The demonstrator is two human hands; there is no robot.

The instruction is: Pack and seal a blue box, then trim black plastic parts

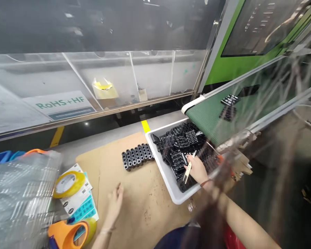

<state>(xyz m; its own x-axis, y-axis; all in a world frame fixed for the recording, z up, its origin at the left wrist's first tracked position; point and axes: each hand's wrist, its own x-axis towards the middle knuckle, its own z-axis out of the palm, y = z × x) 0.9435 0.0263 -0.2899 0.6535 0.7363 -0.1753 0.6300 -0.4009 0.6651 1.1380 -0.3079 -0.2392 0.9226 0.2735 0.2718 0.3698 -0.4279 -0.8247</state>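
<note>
My right hand [197, 168] is closed around a slim cream-coloured knife [187, 173] with dark marks on its handle. It is over the near right part of a white bin [163, 175] heaped with black plastic parts [180, 141]; whether the fingers also touch a part cannot be made out. My left hand [115, 200] hovers over a brown cardboard sheet [137, 190], blurred, with its fingers curled together. Anything in that grip is hidden. Beyond it, a block of black tube-like pieces in rows [137, 156] lies on the cardboard, against the bin's left side.
A green conveyor belt [209, 121] ends over the bin and carries black parts [230, 100]. At left are clear plastic trays [20, 197], a yellow tape roll [79, 183], printed labels [86, 207] and an orange tape dispenser [64, 233]. Blurred hair strands cover the right side.
</note>
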